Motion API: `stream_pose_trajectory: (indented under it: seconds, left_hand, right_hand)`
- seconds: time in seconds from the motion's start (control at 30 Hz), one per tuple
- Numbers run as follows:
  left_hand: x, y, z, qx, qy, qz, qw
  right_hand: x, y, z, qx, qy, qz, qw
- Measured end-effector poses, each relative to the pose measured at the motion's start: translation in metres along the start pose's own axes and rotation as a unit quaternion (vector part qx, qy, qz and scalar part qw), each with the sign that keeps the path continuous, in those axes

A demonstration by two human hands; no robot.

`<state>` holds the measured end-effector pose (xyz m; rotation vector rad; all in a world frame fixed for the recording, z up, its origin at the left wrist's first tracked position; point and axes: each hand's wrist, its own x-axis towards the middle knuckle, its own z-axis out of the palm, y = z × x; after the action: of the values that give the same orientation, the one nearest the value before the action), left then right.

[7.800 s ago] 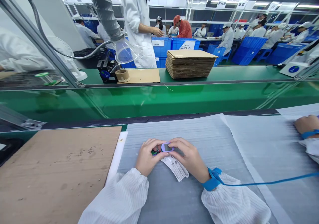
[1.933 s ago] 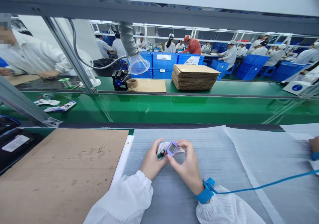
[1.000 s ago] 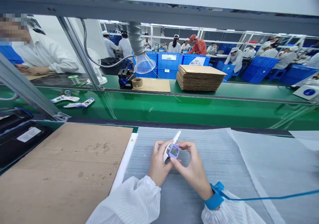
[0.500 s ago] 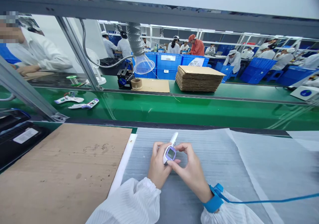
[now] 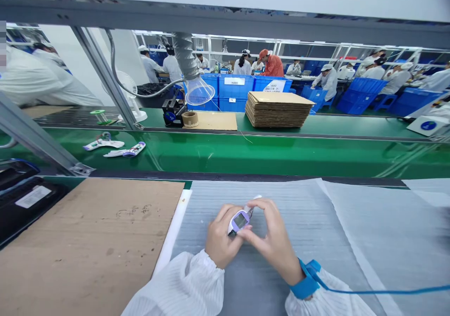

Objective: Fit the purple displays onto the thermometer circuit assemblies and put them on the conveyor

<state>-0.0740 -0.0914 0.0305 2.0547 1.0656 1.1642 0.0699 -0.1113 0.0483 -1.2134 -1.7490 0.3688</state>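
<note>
A white and purple handheld thermometer (image 5: 241, 220) with a small grey display is between my hands, above the covered bench. My left hand (image 5: 222, 236) is closed around its left side. The thumb and fingertips of my right hand (image 5: 272, 236) pinch it from the right, at the display end and near the handle. Part of the white handle shows behind my right fingers, with thin dark wires beside it. A blue wrist strap (image 5: 305, 281) with a cord is on my right wrist.
White foam sheeting (image 5: 298, 213) covers the bench; a cardboard sheet (image 5: 105, 241) lies left. Two opened thermometer bodies (image 5: 128, 150) lie on the green conveyor (image 5: 225, 154). Beyond are stacked cardboard (image 5: 277, 109), a tape roll (image 5: 190, 118) and an extraction funnel (image 5: 199, 91). A co-worker's sleeve (image 5: 38, 81) shows left.
The thermometer has turned, its handle now tipping more to the right and partly behind my right fingers. On the conveyor the opened bodies have shifted right. The co-worker at left has moved further left.
</note>
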Motion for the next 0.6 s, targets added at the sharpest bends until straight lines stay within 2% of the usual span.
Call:
stream_pose_trajectory:
  seconds: [0.2,0.3,0.6]
  left_hand:
    - [0.002,0.005,-0.005,-0.067,-0.002,0.010,0.998]
    - [0.002,0.006,-0.006,-0.072,-0.001,0.002,0.997]
    - [0.002,-0.004,-0.010,-0.029,-0.088,0.074,0.993]
  right_hand:
    - [0.006,0.014,-0.010,0.026,-0.090,-0.074,0.993]
    - [0.007,0.019,-0.012,0.011,-0.113,-0.103,0.988]
    - [0.009,0.017,-0.024,0.043,-0.200,-0.074,0.976]
